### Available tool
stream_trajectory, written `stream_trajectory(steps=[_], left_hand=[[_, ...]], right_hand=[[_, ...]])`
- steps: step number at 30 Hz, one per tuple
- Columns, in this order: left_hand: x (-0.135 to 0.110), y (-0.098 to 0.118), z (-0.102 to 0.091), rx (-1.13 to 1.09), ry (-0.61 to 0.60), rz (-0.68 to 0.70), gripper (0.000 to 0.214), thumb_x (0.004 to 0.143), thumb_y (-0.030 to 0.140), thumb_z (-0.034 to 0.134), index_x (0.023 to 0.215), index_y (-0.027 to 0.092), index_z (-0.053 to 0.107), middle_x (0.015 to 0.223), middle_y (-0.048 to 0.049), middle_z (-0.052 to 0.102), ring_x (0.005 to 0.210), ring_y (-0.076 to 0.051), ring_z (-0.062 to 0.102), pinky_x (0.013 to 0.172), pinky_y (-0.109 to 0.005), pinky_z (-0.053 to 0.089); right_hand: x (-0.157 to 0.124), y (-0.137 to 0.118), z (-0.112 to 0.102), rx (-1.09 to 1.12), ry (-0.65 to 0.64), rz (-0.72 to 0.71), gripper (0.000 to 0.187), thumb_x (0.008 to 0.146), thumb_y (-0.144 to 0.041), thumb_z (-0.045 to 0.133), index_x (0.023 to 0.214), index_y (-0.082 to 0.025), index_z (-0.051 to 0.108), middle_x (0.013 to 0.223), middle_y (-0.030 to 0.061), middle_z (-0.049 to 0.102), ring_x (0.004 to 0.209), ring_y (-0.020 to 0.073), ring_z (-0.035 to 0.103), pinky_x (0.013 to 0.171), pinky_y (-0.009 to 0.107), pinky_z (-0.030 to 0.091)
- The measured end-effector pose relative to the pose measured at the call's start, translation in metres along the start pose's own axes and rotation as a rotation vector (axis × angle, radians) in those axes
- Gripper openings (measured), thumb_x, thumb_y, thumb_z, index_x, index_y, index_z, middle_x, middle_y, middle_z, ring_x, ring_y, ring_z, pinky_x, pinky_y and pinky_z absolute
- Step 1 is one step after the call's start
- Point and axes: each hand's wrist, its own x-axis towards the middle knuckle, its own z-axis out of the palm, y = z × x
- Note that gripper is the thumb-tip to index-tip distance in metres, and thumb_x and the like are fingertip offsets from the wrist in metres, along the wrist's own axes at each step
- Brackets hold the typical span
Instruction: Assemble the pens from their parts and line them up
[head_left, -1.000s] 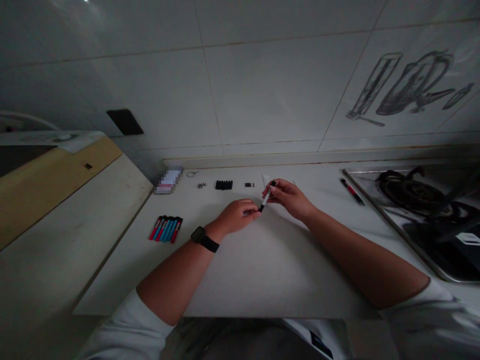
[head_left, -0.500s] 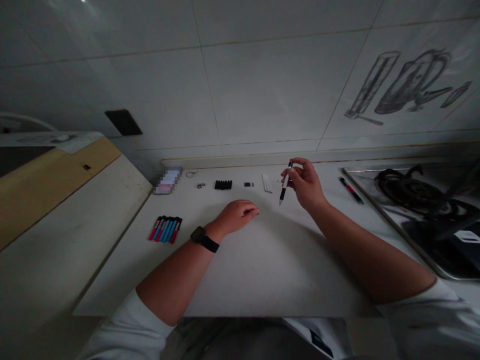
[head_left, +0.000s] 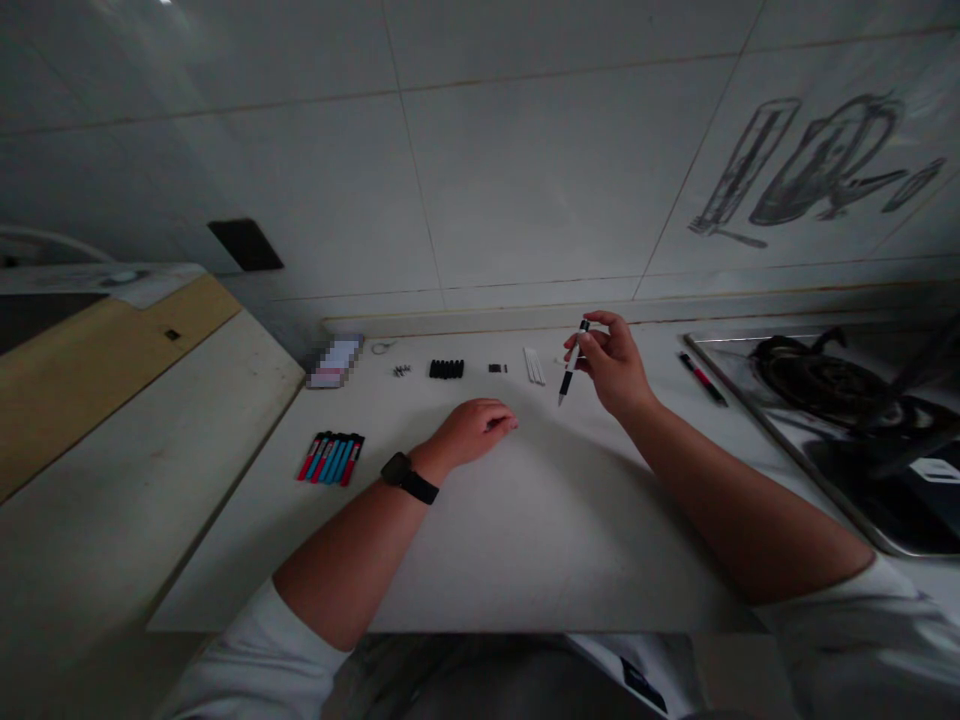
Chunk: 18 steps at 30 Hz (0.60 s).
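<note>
My right hand (head_left: 616, 368) is closed around a white-and-black pen (head_left: 572, 362), held above the worktop with its tip pointing down. Curled fingers and a bent thumb mark my left hand (head_left: 478, 432), which rests on the white worktop (head_left: 517, 540) with nothing visible in it; a black watch (head_left: 409, 478) is on that wrist. Between and beyond the hands lie thin white refills (head_left: 533, 366) and tiny dark pieces (head_left: 497, 368). Farther left are a row of black grips (head_left: 447, 369) and a small heap of springs (head_left: 402, 370).
Red and blue pen barrels (head_left: 330, 459) lie in a row at left. A phone with a blurred screen (head_left: 334, 362) and a ring-shaped item (head_left: 384, 348) are behind them. At right, a black-and-red pen (head_left: 703, 379) lies beside a gas stove (head_left: 817, 380). A tiled wall (head_left: 525, 190) rises behind.
My right hand and its pen have shifted very slightly up. My left hand and the laid-out parts stay where they were.
</note>
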Motion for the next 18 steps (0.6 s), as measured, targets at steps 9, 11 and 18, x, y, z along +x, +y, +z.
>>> stream_trajectory(steps=[9,11,18], left_hand=[[-0.001,-0.003,0.001,0.002,-0.008,-0.003,0.025,0.103,0.032,0.055,0.092,0.02,0.073,0.09,-0.0038,0.072,0.086,-0.018,0.065,0.081,-0.031,0.049],[-0.001,-0.004,0.001,0.0,-0.011,-0.007,0.024,0.103,0.031,0.054,0.093,0.021,0.074,0.091,-0.004,0.072,0.087,-0.018,0.065,0.082,-0.031,0.049],[-0.001,-0.002,-0.001,-0.008,-0.002,-0.027,0.021,0.102,0.03,0.057,0.093,0.02,0.073,0.094,-0.0037,0.074,0.089,-0.018,0.067,0.083,-0.032,0.051]], right_hand=[[0.019,-0.003,-0.022,-0.102,0.126,-0.102,0.037,0.091,-0.05,0.064,0.119,-0.034,0.044,0.093,-0.0027,0.068,0.074,0.0143,0.068,0.065,0.029,0.058],[0.029,-0.009,-0.037,-0.159,0.178,-0.153,0.036,0.094,-0.049,0.061,0.122,-0.035,0.044,0.096,-0.0013,0.067,0.075,0.0147,0.068,0.065,0.029,0.059],[0.061,-0.028,-0.111,-0.393,0.288,-0.23,0.041,0.098,-0.047,0.054,0.136,-0.035,0.042,0.104,0.0039,0.068,0.077,0.0165,0.07,0.065,0.03,0.061]])
